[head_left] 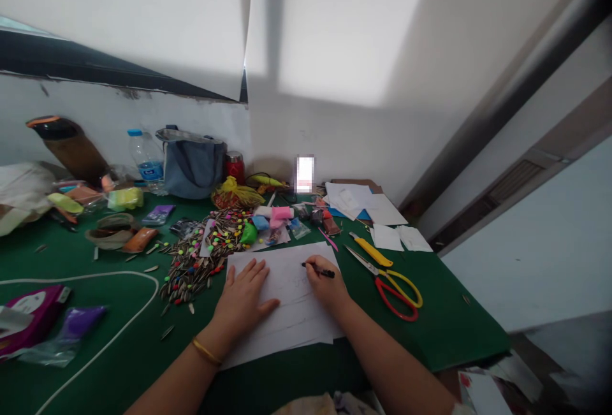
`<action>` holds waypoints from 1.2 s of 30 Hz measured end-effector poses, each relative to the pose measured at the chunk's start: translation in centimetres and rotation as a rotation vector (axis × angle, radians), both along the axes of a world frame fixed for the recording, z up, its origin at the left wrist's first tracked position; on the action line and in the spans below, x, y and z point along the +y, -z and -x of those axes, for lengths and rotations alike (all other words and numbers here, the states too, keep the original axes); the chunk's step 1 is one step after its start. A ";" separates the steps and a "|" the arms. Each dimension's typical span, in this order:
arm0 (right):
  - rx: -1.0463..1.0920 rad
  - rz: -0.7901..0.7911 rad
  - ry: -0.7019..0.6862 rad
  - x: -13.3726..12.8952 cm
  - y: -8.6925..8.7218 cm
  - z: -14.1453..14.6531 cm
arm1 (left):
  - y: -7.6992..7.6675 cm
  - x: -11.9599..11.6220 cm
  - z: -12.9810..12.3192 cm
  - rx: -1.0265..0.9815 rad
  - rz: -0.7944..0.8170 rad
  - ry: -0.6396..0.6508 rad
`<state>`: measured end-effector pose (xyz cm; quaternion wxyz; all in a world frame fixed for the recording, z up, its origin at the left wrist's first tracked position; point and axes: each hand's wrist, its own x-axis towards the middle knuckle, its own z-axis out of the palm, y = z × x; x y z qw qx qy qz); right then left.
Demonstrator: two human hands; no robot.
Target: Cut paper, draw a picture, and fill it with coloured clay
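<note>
A white sheet of paper (287, 326) lies on the green tabletop in front of me, with faint lines and marks on it. Flat on its left side rests my left hand (246, 297), fingers spread, a gold bracelet at the wrist. My right hand (327, 281) is closed around a black pen (325, 271), over the upper right part of the sheet. Scissors (385, 281) with red and yellow handles lie partly open to the right of that hand. A yellow utility knife (373, 251) is just beyond them.
Left of the paper spreads a heap of sunflower seeds (191, 275) mixed with colourful beads. A white cable (155, 284) curves across the left side. Behind stand a blue bag (194, 169), a water bottle (148, 163) and a red can (234, 166). Papers (387, 208) lie at back right.
</note>
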<state>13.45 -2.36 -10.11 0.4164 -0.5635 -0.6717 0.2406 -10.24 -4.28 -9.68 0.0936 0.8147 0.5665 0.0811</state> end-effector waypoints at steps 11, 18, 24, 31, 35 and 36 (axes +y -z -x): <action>-0.036 -0.033 0.013 0.1 0.2 -0.1 | -0.1 -0.1 -0.1 -0.003 -0.003 0.003; -0.021 -0.026 -0.006 0.0 0.3 -0.2 | -0.2 0.0 -0.1 0.003 0.014 -0.004; -0.049 -0.018 0.015 -0.1 0.1 -0.1 | 0.2 0.0 0.0 -0.003 -0.017 0.007; -0.049 -0.012 0.026 -0.2 0.1 -0.1 | 0.2 0.0 0.0 -0.004 -0.009 0.005; -0.058 -0.015 0.028 -0.2 0.1 -0.1 | 0.1 0.0 0.1 -0.003 -0.008 0.007; -0.055 -0.020 0.027 -0.3 0.1 -0.2 | 0.1 0.0 0.1 -0.003 -0.008 0.008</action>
